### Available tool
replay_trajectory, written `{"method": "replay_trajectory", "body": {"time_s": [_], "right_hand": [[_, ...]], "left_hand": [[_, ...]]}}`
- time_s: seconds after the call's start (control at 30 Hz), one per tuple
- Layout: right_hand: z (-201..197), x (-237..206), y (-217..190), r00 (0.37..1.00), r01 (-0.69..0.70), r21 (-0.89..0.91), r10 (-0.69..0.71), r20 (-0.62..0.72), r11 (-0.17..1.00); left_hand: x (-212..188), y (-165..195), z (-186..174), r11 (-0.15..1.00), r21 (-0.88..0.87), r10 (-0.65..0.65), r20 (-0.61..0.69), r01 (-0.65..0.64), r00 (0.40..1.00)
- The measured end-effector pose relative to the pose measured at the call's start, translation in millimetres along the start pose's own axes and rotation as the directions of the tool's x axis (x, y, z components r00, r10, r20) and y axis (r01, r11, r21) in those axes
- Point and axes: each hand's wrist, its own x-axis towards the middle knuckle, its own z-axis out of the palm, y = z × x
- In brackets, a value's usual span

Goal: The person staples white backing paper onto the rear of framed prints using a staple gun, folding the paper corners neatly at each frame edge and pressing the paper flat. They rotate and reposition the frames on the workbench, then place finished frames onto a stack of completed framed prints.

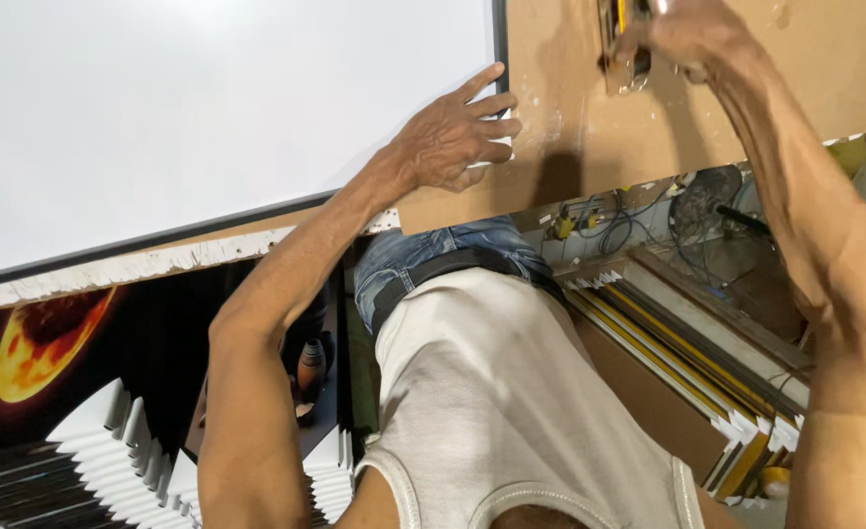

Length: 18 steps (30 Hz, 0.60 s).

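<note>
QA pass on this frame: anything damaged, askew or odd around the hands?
Yes. The brown backing board shows white scuffs and chips beside the left hand, and its lower edge is ragged. The right hand presses a yellow tool against it.

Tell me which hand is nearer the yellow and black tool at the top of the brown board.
Right. The right hand grips the yellow and black tool against the brown board; the left hand lies flat on the board's edge, well apart from the tool.
</note>
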Motion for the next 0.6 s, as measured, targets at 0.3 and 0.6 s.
{"method": "replay_trajectory", "body": {"time_s": [0.3, 0.6], "right_hand": [[79.1, -134.3, -24.1, 0.931, 0.197, 0.174, -0.240, 0.276, 0.965], [104.2, -127.1, -44.8, 0.966, 0.162, 0.029, -0.165, 0.198, 0.986]], "left_hand": [[0.9, 0.1, 2.1, 0.967, -0.236, -0.109, -0.030, 0.099, 0.994], [-0.6, 0.4, 11.9, 0.992, -0.118, -0.062, -0.058, 0.055, 0.996]]}}
